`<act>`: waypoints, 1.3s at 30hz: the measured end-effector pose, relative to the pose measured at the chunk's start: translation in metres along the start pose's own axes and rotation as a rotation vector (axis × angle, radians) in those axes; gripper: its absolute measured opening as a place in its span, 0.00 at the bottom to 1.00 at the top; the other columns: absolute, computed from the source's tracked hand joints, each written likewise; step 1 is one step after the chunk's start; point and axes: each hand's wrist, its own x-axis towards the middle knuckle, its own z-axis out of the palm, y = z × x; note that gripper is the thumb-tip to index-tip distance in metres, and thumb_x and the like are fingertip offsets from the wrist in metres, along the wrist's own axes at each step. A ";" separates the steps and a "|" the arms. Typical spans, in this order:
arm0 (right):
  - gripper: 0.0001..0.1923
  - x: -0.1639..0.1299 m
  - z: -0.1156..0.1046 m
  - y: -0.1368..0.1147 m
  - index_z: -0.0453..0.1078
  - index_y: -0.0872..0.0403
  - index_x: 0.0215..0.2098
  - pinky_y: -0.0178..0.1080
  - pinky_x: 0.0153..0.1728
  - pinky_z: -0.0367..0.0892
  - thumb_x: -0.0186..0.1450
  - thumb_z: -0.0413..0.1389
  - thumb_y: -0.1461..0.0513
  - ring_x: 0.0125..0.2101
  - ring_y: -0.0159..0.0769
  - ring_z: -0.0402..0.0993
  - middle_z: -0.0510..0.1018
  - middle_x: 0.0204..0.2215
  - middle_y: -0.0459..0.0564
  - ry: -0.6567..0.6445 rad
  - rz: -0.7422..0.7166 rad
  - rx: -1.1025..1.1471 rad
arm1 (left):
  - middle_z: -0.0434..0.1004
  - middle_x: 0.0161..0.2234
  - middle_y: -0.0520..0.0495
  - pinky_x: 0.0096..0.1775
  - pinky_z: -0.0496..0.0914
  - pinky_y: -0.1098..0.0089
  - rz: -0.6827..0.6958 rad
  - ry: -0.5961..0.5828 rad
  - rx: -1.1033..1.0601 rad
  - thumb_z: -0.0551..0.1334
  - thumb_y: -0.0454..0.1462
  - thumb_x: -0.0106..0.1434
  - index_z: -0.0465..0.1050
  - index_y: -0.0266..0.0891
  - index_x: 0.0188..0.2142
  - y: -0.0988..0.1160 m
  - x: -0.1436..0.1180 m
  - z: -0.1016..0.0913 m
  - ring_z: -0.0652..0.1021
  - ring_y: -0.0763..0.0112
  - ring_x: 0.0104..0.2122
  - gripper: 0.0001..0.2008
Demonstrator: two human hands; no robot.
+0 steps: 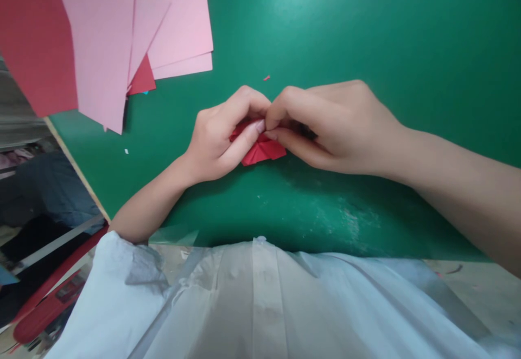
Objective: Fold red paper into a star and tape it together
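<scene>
your left hand (217, 142) and right hand (325, 125) both pinch the folded red paper (260, 150) closed-fingered on the green desk (366, 33), pink sheets (122, 33) well apart.

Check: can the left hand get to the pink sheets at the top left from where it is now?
Probably yes. The left hand is pinching the folded red paper together with the right hand, so it must let go first. The bare green mat up to the pink sheets looks unobstructed.
</scene>
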 end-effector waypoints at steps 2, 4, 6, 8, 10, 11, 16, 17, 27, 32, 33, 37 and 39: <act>0.06 0.000 0.000 0.000 0.65 0.50 0.41 0.32 0.28 0.58 0.73 0.46 0.62 0.28 0.28 0.74 0.74 0.28 0.41 -0.004 0.007 0.017 | 0.80 0.33 0.54 0.33 0.73 0.80 0.015 0.014 -0.011 0.59 0.29 0.70 0.72 0.40 0.43 0.000 0.000 0.000 0.79 0.81 0.30 0.06; 0.07 -0.001 0.000 0.000 0.65 0.50 0.41 0.32 0.28 0.60 0.73 0.46 0.61 0.28 0.29 0.74 0.74 0.28 0.41 -0.003 0.008 0.023 | 0.79 0.33 0.54 0.32 0.72 0.80 0.027 0.030 -0.012 0.60 0.28 0.68 0.72 0.39 0.42 0.001 0.000 0.000 0.79 0.81 0.29 0.06; 0.07 -0.001 0.000 0.000 0.65 0.50 0.41 0.32 0.28 0.61 0.73 0.46 0.61 0.28 0.29 0.74 0.75 0.28 0.41 0.004 0.011 0.015 | 0.79 0.33 0.54 0.32 0.73 0.79 -0.015 0.038 -0.018 0.60 0.31 0.70 0.73 0.40 0.42 0.002 0.000 0.001 0.80 0.80 0.29 0.05; 0.06 -0.001 0.000 0.000 0.66 0.50 0.41 0.32 0.27 0.60 0.73 0.47 0.61 0.28 0.29 0.74 0.76 0.28 0.41 0.008 0.014 0.010 | 0.80 0.34 0.55 0.32 0.74 0.77 -0.073 0.043 -0.033 0.59 0.33 0.71 0.73 0.43 0.42 0.003 -0.001 0.001 0.80 0.79 0.30 0.05; 0.05 0.000 0.000 0.000 0.65 0.50 0.41 0.32 0.27 0.59 0.73 0.48 0.61 0.27 0.29 0.74 0.75 0.28 0.41 0.005 0.018 0.023 | 0.80 0.34 0.55 0.32 0.74 0.77 -0.066 0.040 -0.040 0.59 0.33 0.72 0.73 0.43 0.43 0.003 -0.001 0.001 0.80 0.80 0.30 0.05; 0.05 0.000 0.000 0.000 0.65 0.50 0.40 0.32 0.27 0.58 0.73 0.48 0.61 0.27 0.29 0.73 0.75 0.27 0.41 0.004 0.019 0.032 | 0.80 0.34 0.55 0.31 0.74 0.78 -0.038 0.038 -0.035 0.59 0.32 0.71 0.73 0.43 0.43 0.003 0.000 0.001 0.80 0.80 0.29 0.05; 0.03 0.002 -0.001 -0.001 0.60 0.50 0.38 0.33 0.23 0.51 0.71 0.48 0.64 0.20 0.27 0.64 0.69 0.23 0.39 0.019 -0.014 0.049 | 0.80 0.34 0.55 0.32 0.75 0.78 -0.074 0.034 -0.010 0.59 0.35 0.72 0.73 0.42 0.42 0.004 0.000 0.000 0.81 0.80 0.29 0.04; 0.03 0.002 -0.001 -0.001 0.59 0.50 0.37 0.33 0.23 0.50 0.71 0.48 0.64 0.20 0.27 0.63 0.69 0.23 0.39 0.021 -0.019 0.047 | 0.80 0.34 0.55 0.32 0.76 0.77 -0.110 0.038 -0.025 0.59 0.37 0.72 0.74 0.43 0.41 0.004 0.000 0.000 0.81 0.79 0.29 0.05; 0.08 0.003 -0.002 -0.003 0.61 0.50 0.39 0.34 0.22 0.51 0.74 0.42 0.59 0.19 0.29 0.63 0.71 0.24 0.41 -0.029 0.053 -0.053 | 0.81 0.36 0.55 0.44 0.81 0.67 -0.253 -0.010 -0.199 0.59 0.45 0.72 0.73 0.46 0.45 0.004 -0.005 0.000 0.85 0.69 0.41 0.08; 0.10 0.003 -0.002 -0.004 0.61 0.51 0.41 0.34 0.24 0.49 0.74 0.41 0.58 0.20 0.30 0.63 0.71 0.25 0.42 -0.043 0.049 -0.081 | 0.81 0.38 0.55 0.39 0.79 0.70 -0.214 -0.035 -0.179 0.58 0.42 0.73 0.72 0.47 0.47 0.005 -0.005 0.000 0.84 0.73 0.36 0.07; 0.09 0.003 -0.001 -0.004 0.61 0.50 0.41 0.34 0.24 0.49 0.74 0.41 0.58 0.20 0.30 0.63 0.70 0.24 0.42 -0.037 0.049 -0.073 | 0.81 0.38 0.55 0.38 0.79 0.70 -0.207 -0.032 -0.178 0.58 0.42 0.73 0.72 0.47 0.47 0.005 -0.005 0.000 0.83 0.73 0.35 0.07; 0.08 0.003 0.000 -0.003 0.59 0.50 0.39 0.34 0.24 0.48 0.73 0.42 0.58 0.19 0.30 0.62 0.68 0.23 0.41 -0.004 0.052 -0.020 | 0.82 0.36 0.53 0.35 0.77 0.70 -0.216 -0.027 -0.193 0.59 0.43 0.72 0.71 0.46 0.47 0.008 -0.004 0.000 0.83 0.72 0.35 0.08; 0.05 0.003 0.000 -0.002 0.58 0.50 0.38 0.34 0.23 0.49 0.72 0.44 0.59 0.19 0.29 0.61 0.69 0.23 0.40 0.024 0.052 0.017 | 0.81 0.34 0.53 0.34 0.76 0.69 -0.238 -0.024 -0.192 0.60 0.44 0.71 0.71 0.46 0.48 0.009 -0.005 -0.001 0.83 0.71 0.35 0.09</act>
